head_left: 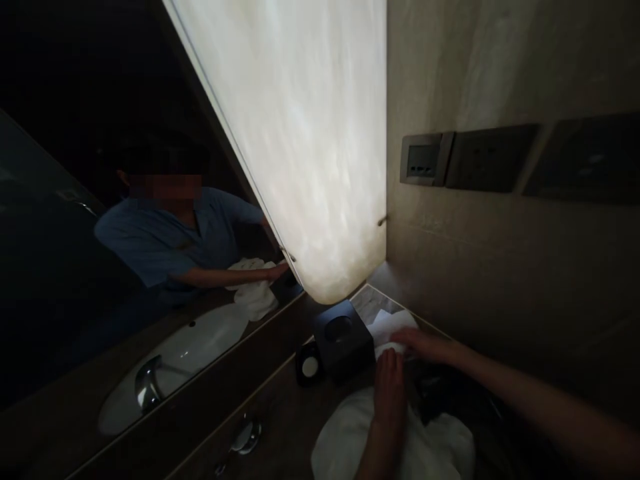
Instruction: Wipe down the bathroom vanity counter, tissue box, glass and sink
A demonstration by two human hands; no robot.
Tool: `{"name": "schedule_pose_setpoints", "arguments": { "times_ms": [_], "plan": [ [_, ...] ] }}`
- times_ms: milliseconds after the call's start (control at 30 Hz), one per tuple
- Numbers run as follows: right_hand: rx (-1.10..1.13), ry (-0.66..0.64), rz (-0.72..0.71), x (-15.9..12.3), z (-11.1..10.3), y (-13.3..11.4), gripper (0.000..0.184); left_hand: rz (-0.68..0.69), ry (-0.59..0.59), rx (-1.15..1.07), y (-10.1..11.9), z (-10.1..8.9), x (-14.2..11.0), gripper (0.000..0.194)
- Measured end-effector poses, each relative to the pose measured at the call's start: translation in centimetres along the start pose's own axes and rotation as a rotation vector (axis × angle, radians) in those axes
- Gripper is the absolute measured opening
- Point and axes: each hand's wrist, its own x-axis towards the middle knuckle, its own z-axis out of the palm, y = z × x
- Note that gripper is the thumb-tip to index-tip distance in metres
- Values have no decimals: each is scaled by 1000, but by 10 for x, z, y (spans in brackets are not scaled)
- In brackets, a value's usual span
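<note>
White, tissue-like sheets point(393, 325) lie in the counter corner beside a black tissue box point(345, 340) with an oval opening on top. My right hand point(423, 343) reaches in from the right, its fingers closed on the sheets. My left hand point(390, 383) comes up from below, fingers close together at the sheets' near edge; its fingertips are dim. Under my left forearm lies a bunched white towel point(345, 433). Whether the sheets are paper or thin cloth is hard to make out.
A small black holder with a round white item point(309, 366) stands left of the box. A chrome tap point(247, 435) is at the lower left. The mirror point(65, 280) reflects a person in a blue shirt and a basin. A lit panel point(320, 167) and wall sockets point(423, 160) rise behind.
</note>
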Motion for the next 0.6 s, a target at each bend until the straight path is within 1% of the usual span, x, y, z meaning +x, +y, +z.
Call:
{"name": "schedule_pose_setpoints", "arguments": {
  "times_ms": [67, 100, 133, 200, 233, 267, 300, 333, 367, 400, 433, 467, 500, 567, 600],
  "plan": [
    [-72, -6, -79, -4, 1, 11, 39, -13, 30, 43, -3, 10, 4, 43],
    [-132, 6, -121, -6, 0, 16, 45, -23, 47, 62, -4, 11, 6, 43],
    [-194, 15, -158, -7, 0, 23, 56, -26, 61, 80, -4, 11, 9, 43],
    [-284, 13, -203, -3, -1, 38, 93, -44, 59, 95, -5, 11, 21, 43],
    [-308, 2, -205, 2, -2, 45, 110, -62, 29, 93, -4, 10, 29, 43],
    [-323, -10, -201, 8, -3, 53, 119, -89, -15, 87, -2, 9, 38, 43],
    [-335, -24, -198, 16, -5, 60, 119, -126, -74, 75, 0, 7, 46, 44],
    [-342, -37, -197, 24, -7, 66, 114, -166, -124, 52, 5, 2, 52, 45],
    [-350, -50, -201, 32, -8, 72, 110, -203, -148, 15, 10, -6, 55, 46],
    [-360, -54, -209, 38, -8, 77, 107, -229, -133, -37, 17, -18, 52, 48],
    [-375, -39, -223, 42, -6, 82, 104, -249, -79, -100, 24, -33, 42, 48],
    [-394, 0, -242, 43, -3, 87, 101, -266, 0, -171, 32, -51, 25, 49],
    [-417, 60, -264, 43, 1, 92, 96, -288, 93, -236, 40, -70, 1, 46],
    [-445, 212, -355, 40, 11, 103, 91, -400, 255, -311, 53, -107, -64, 39],
    [-438, 284, -419, 40, 15, 108, 91, -494, 308, -315, 57, -123, -103, 34]
  ]
}}
